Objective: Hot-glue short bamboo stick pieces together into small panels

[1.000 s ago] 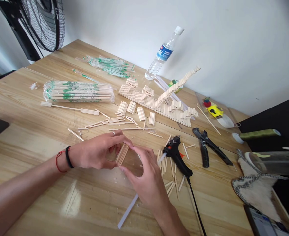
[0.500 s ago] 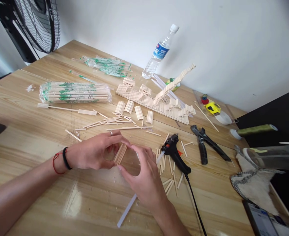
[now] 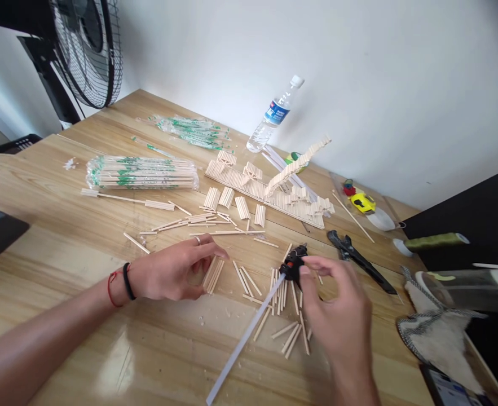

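My left hand (image 3: 179, 268), ringed and wearing a black band and a red string at the wrist, curls its thumb and fingers around a small panel of short wooden sticks (image 3: 215, 275) at the tabletop. My right hand (image 3: 337, 296) closes around the black hot glue gun (image 3: 294, 262), hiding most of its handle. A long translucent glue stick (image 3: 244, 341) sticks out of the gun's back toward me. Loose short sticks (image 3: 291, 335) lie around and under the gun. Beyond my left hand, several similar panels (image 3: 242, 207) rest in front of a ridged stick model (image 3: 280, 197).
Bagged wooden sticks (image 3: 142, 172) lie at left, with another bag (image 3: 193, 132) behind. A water bottle (image 3: 274, 115) stands by the wall. Pliers (image 3: 365, 262), a yellow tape measure (image 3: 362, 202), a thread spool (image 3: 435, 243) and a phone (image 3: 445, 386) are at right. A fan (image 3: 88, 51) is back left.
My right hand has left the stick panel and moved right to the glue gun. Loose sticks it covered now show. My left hand stays at the panel; the view has shifted slightly.
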A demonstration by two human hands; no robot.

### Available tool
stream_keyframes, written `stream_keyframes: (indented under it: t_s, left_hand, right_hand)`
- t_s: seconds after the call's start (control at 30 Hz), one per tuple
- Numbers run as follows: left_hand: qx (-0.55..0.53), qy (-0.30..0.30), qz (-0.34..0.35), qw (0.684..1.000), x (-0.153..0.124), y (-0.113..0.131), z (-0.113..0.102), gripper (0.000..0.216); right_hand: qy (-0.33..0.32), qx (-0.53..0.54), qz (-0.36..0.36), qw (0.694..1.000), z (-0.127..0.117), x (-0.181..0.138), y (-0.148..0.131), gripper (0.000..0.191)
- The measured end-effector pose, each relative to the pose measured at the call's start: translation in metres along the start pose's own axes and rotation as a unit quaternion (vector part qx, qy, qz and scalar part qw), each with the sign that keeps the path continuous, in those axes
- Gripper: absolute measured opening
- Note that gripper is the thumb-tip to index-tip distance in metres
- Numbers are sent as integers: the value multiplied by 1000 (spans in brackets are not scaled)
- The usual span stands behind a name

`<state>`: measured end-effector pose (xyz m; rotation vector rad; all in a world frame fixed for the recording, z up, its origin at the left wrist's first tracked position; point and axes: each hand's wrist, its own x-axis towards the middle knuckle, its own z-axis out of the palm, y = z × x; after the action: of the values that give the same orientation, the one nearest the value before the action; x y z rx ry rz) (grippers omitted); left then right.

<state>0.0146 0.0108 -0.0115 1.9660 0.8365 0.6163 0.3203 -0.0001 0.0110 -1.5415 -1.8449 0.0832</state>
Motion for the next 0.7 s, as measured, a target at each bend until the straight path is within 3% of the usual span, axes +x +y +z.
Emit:
stream_keyframes:
  t_s: [0.1, 0.2, 0.3, 0.43, 0.57, 0.7]
  left_hand:
    - [9, 8, 12, 1000, 0, -3, 1, 63]
    - [23, 14, 18, 999, -1, -3, 2, 65]
    - [28, 11, 20, 999, -1, -2, 2, 65]
    - [30, 12, 24, 999, -1, -2, 2, 64]
    - [28, 8, 19, 999, -1, -4, 2, 64]
    - [29, 11, 22, 999, -1, -5, 3, 63]
  right_hand:
    - [-13, -26, 116, 993, -16, 8, 34, 25]
    - [-84, -19, 190, 978, -18, 9, 56, 35]
    - [-158, 0, 213, 964, -14, 5, 70, 45]
    - [-184, 33, 211, 959, -10, 3, 80, 62]
    - [-159, 54, 201, 965, -5, 4, 73, 56]
    - [-30, 81, 208, 974, 0, 8, 52, 46]
